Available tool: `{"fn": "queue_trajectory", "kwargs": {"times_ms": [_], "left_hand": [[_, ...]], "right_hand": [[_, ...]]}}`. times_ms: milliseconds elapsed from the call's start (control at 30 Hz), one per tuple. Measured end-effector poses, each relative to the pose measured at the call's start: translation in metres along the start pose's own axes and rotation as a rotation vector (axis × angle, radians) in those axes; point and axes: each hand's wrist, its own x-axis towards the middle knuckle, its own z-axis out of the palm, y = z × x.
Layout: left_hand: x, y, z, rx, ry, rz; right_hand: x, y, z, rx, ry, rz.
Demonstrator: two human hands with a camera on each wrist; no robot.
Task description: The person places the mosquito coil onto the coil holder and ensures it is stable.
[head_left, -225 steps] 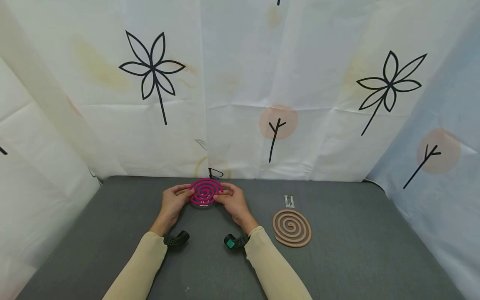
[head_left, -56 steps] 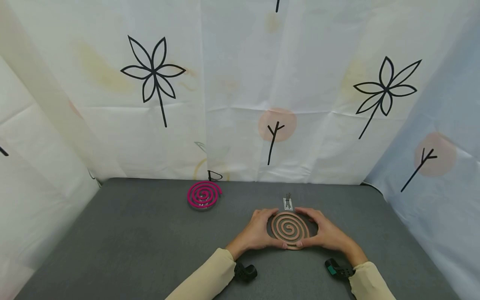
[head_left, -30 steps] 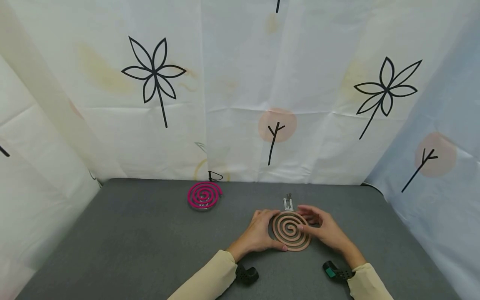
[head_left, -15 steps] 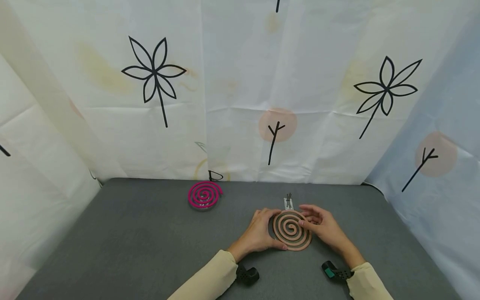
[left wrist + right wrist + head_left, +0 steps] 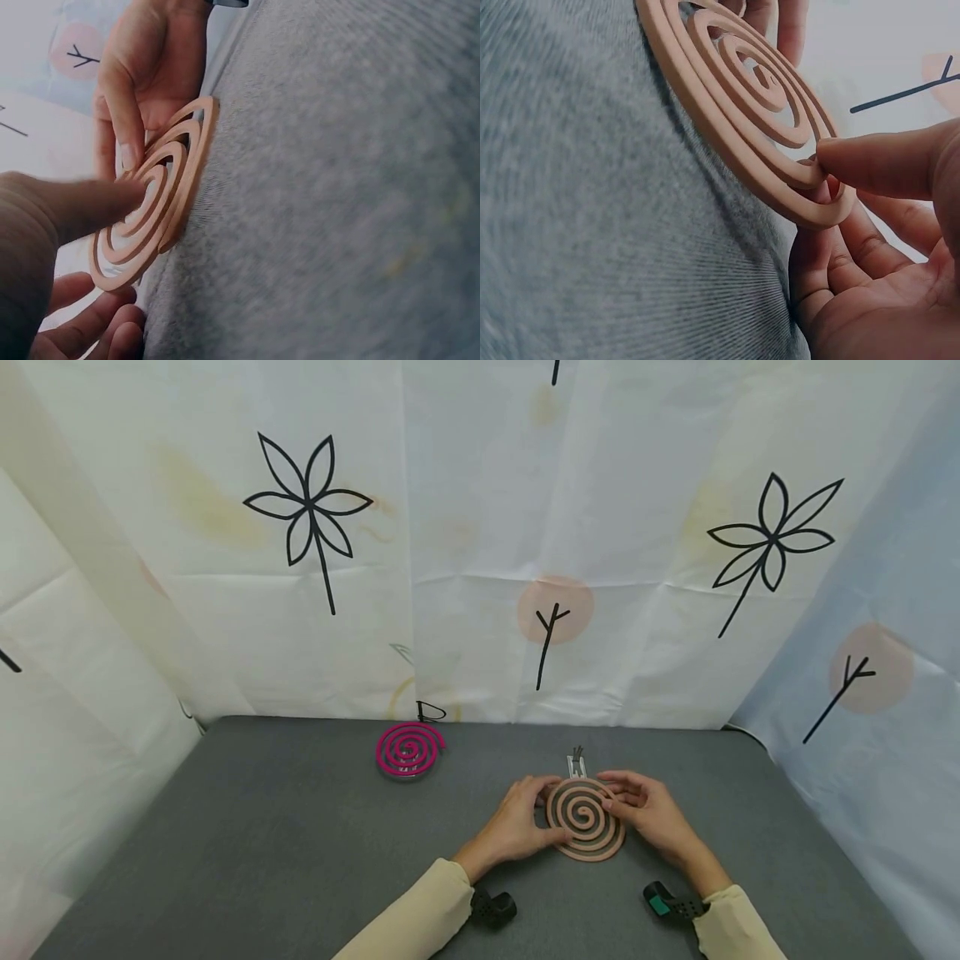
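Observation:
A tan mosquito coil (image 5: pixel 586 853) lies between my two hands at the right of the table. My right hand (image 5: pixel 651 814) pinches its right rim, thumb on top and fingers beneath, as the right wrist view shows. At the opposite rim is my left hand (image 5: pixel 516 822), its thumb (image 5: pixel 105 206) over the coil's face and its curled fingers (image 5: pixel 82 322) at the edge. In the right wrist view the coil (image 5: pixel 727 154) sits tilted, its far side off the grey cloth. Just behind it lies a small metal coil stand (image 5: pixel 576 767), partly covered by the rim.
To the left, near the back edge, a pink mosquito coil (image 5: pixel 409 724) sits on a round base. Grey cloth covers the table (image 5: pixel 300 843). Printed white curtains (image 5: pixel 480 527) hang along the back and both sides.
Both hands have gone from the pink coil to the tan one. The right thumb has moved onto its face, then the left thumb too. The tan coil's far edge now covers more of the stand.

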Motion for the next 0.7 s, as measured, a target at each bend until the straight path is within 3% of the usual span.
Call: {"fn": "queue_trajectory", "kwargs": {"times_ms": [567, 700], "left_hand": [[0.006, 0.003, -0.007, -0.259, 0.075, -0.063], [0.008, 0.004, -0.009, -0.359, 0.084, -0.084]], "right_hand": [[-0.001, -0.01, 0.004, 0.101, 0.007, -0.001], [-0.001, -0.011, 0.005, 0.123, 0.016, 0.007]]}}
